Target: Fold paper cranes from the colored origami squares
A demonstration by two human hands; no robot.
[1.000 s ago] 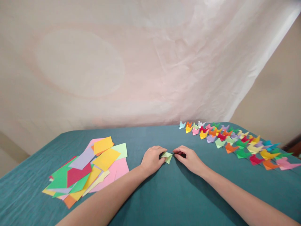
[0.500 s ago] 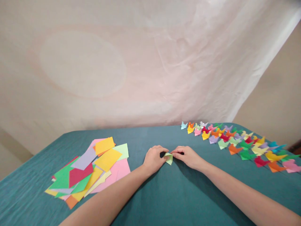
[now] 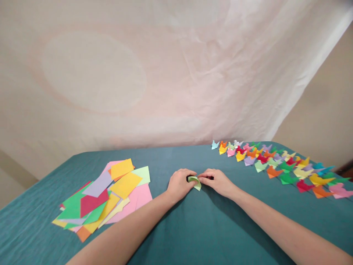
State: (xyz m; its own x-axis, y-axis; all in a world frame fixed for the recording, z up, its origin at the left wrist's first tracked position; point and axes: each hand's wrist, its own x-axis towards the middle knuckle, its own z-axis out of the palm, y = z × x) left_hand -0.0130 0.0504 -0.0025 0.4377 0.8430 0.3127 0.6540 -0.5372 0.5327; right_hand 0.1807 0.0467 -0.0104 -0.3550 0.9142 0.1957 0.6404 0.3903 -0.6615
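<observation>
A small light green folded paper (image 3: 196, 182) lies on the teal cloth between my two hands. My left hand (image 3: 179, 184) pinches its left side with curled fingers. My right hand (image 3: 217, 181) pinches its right side, fingertips pressed together on the paper. One flap of the paper is curled upward. Most of the piece is hidden by my fingers.
A loose pile of coloured paper squares (image 3: 104, 195) lies to the left on the teal tablecloth (image 3: 198, 228). Rows of several folded paper birds (image 3: 278, 165) run along the right side. A pale wrinkled sheet (image 3: 165, 73) hangs behind the table.
My hands have closed in on the green paper. Its flat flap has been bent upward and now curls between my fingertips.
</observation>
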